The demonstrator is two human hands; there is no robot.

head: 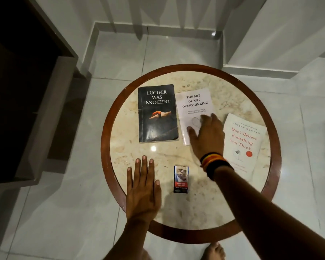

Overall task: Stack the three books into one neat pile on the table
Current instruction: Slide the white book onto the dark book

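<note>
Three books lie flat and apart on a round marble table (165,209). A black book (157,113) titled "Lucifer Was Innocent" is at the left. A white book (194,104), "The Art of Not Overthinking", lies in the middle. Another white book (245,143) with red lettering rests at the right, tilted. My right hand (206,136) lies on the lower part of the middle book, fingers spread, covering its bottom right corner. My left hand (142,188) rests flat on the table's near left, holding nothing.
A small cigarette pack (180,179) lies on the table between my two arms. The table has a dark wooden rim (106,128). A dark cabinet (26,91) stands to the left on the tiled floor. My bare feet (214,252) show below the table.
</note>
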